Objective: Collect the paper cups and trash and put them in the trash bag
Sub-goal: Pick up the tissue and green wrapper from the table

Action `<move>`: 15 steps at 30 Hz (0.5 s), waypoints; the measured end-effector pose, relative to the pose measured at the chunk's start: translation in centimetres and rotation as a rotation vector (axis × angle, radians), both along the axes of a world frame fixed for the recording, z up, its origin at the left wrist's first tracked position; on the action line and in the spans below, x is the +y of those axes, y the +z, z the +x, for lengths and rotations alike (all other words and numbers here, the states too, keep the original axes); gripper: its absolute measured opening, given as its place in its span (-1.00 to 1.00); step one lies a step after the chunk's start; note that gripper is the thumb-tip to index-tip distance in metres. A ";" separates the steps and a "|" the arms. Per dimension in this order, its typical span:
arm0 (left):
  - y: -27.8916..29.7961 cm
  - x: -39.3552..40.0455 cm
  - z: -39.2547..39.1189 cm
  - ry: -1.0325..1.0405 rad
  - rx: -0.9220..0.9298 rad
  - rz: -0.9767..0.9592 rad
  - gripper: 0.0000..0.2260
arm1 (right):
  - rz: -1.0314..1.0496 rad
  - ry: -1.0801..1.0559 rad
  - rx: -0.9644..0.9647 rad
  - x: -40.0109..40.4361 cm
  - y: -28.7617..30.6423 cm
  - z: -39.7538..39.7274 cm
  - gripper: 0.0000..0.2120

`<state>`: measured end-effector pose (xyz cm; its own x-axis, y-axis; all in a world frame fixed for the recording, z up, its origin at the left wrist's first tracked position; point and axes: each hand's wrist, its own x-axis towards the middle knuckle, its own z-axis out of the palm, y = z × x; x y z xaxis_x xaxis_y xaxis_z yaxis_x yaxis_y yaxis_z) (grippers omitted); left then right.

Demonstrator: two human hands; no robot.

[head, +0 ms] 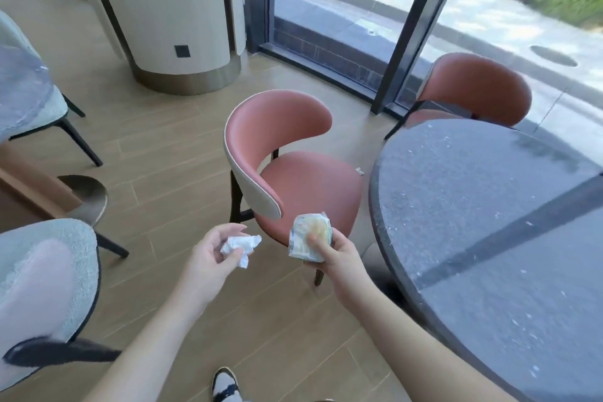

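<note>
left hand (212, 250) grip pinches one crumpled white paper (240, 246); right hand (329, 254) grip pinches one flattened wrapper (310, 237); two pink chairs (287, 153).

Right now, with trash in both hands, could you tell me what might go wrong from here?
The crumpled paper sits loosely in the left hand and could slip to the floor. With the right hand gripping the wrapped food packet, no hand is free. A small scrap beyond the pink chair is easily missed.

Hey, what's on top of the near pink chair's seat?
Nothing shows on the visible part of the pink chair's seat. Its front edge is covered by the right hand holding a crinkled food wrapper, so that strip can't be checked.
</note>
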<state>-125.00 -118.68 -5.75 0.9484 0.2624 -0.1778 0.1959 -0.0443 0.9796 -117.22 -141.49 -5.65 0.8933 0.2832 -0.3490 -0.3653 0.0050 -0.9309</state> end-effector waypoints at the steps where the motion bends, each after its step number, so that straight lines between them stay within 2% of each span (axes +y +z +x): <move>1: 0.3 1.5 0.7 -0.024 0.002 0.008 -0.67 | -0.010 -0.017 -0.004 1.4 0.2 0.1 -0.80; 6: 1.5 7.1 4.6 -0.094 0.026 0.045 -0.72 | -0.010 -0.106 -0.026 6.3 0.7 1.1 -0.78; 15: 1.3 11.4 10.8 -0.137 0.077 0.059 -0.78 | -0.048 -0.179 -0.031 9.4 0.3 5.7 -0.82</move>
